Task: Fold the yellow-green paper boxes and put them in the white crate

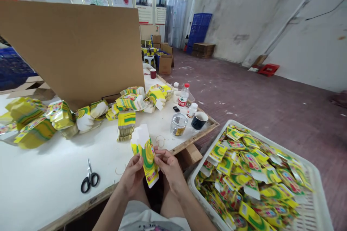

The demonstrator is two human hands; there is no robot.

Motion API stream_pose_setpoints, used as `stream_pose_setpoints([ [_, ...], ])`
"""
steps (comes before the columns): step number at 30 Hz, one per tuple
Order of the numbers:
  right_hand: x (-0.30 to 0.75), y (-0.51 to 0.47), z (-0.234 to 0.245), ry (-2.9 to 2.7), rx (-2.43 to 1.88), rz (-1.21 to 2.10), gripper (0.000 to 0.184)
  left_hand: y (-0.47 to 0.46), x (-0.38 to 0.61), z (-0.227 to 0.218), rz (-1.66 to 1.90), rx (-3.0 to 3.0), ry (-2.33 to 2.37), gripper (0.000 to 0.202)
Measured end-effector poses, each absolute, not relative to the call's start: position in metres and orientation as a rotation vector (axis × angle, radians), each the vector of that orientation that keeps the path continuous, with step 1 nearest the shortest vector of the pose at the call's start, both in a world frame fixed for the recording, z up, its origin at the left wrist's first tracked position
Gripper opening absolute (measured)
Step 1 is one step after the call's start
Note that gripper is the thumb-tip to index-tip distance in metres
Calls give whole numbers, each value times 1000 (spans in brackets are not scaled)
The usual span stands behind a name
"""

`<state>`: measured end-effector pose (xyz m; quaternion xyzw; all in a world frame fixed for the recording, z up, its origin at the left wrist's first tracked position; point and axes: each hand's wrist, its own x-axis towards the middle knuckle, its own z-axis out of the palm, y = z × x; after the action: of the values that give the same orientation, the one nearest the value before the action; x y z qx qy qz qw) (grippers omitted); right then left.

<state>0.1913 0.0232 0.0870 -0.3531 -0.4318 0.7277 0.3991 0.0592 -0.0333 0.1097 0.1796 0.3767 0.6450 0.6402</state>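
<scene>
Both hands hold one small yellow and green carton with white flaps, upright just in front of the table edge. My left hand grips its left side with curled fingers. My right hand pinches its right side near the middle. A short stack of flat yellow cartons stands on the white table just behind the held one.
A white crate full of folded yellow cartons sits at my right. Scissors, rubber bands, a glass jar, a dark cup and a bottle lie on the table. Bundled cartons and a big cardboard sheet stand behind.
</scene>
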Motion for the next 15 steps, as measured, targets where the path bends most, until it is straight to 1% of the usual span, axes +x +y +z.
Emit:
stream_pose_setpoints([
  [4, 194, 22, 92, -1235, -923, 1747, 43, -32, 64, 107, 1519, 434, 948, 36],
  [7, 193, 17, 93, -1259, -989, 1683, 40, -30, 69, 103, 1541, 428, 1041, 36],
  [9, 192, 13, 92, -1281, -1043, 1601, 36, -29, 72, 101, 1554, 470, 1104, 42],
  [13, 198, 9, 88, -1387, -1069, 1450, 29, -33, 72, 100, 1625, 643, 1220, 67],
  [14, 201, 9, 89, -1418, -1045, 1437, 32, -36, 71, 101, 1619, 691, 1208, 71],
  [15, 205, 10, 90, -1446, -1006, 1442, 39, -38, 70, 102, 1594, 736, 1176, 71],
])
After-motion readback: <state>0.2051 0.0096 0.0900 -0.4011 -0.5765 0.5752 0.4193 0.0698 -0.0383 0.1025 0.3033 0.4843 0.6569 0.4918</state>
